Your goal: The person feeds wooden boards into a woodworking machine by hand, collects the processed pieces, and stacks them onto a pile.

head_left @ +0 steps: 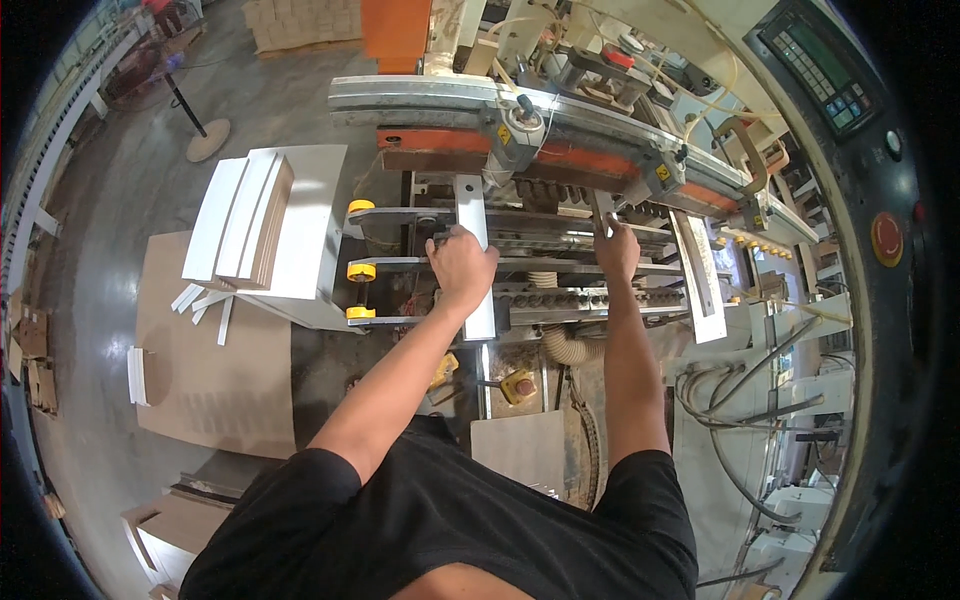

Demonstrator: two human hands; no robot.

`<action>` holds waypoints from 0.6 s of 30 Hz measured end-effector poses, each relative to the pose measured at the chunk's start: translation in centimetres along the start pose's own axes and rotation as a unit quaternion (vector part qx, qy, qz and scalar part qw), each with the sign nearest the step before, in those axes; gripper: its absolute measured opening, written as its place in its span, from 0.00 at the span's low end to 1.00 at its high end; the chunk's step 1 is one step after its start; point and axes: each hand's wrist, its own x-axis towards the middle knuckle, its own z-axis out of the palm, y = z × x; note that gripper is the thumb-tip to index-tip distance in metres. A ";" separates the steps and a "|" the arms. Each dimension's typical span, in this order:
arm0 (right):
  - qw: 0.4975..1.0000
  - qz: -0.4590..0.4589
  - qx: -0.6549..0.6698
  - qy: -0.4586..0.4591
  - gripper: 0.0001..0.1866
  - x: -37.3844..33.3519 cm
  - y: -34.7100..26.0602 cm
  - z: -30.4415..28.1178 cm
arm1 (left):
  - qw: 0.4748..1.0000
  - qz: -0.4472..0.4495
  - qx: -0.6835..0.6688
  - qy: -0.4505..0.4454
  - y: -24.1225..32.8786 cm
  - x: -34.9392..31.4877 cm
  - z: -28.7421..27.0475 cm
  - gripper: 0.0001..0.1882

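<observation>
A white board strip (pixel 475 305) lies lengthwise over the rails of a machine (pixel 570 265). My left hand (pixel 463 268) is closed over the strip's left side, its fingers curled by a small dark part; what they grip is partly hidden. Further right, my right hand (pixel 618 250) is closed around the near end of a narrow grey-brown bar (pixel 602 205), which points toward the machine's beam. Another pale strip (pixel 700 285) lies across the rails to the right of this hand, apart from it.
A metal beam (pixel 430 97) with clamps crosses beyond my hands. Yellow rollers (pixel 361 271) tip the rails at left. Stacked white boards (pixel 240 220) stand on a white stand (pixel 322 200). A control panel (pixel 835 75) with a red button (pixel 886 239) is at right; hoses (pixel 720 400) hang below it.
</observation>
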 end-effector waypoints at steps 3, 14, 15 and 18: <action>1.000 -0.010 0.001 0.002 0.21 -0.1 -0.2 -0.4 | 1.000 -0.002 0.013 0.012 0.1 1.2 0.6 0.18; 0.999 -0.009 -0.038 -0.008 0.21 0.2 0.1 0.0 | 0.999 -0.019 0.031 0.039 0.3 2.3 1.7 0.17; 0.999 -0.016 -0.041 0.004 0.22 0.3 0.6 0.6 | 0.998 -0.016 0.042 0.048 0.6 2.3 1.4 0.18; 0.999 -0.004 -0.040 -0.020 0.23 0.5 -0.3 0.3 | 0.998 -0.006 0.037 0.058 0.3 2.7 0.9 0.17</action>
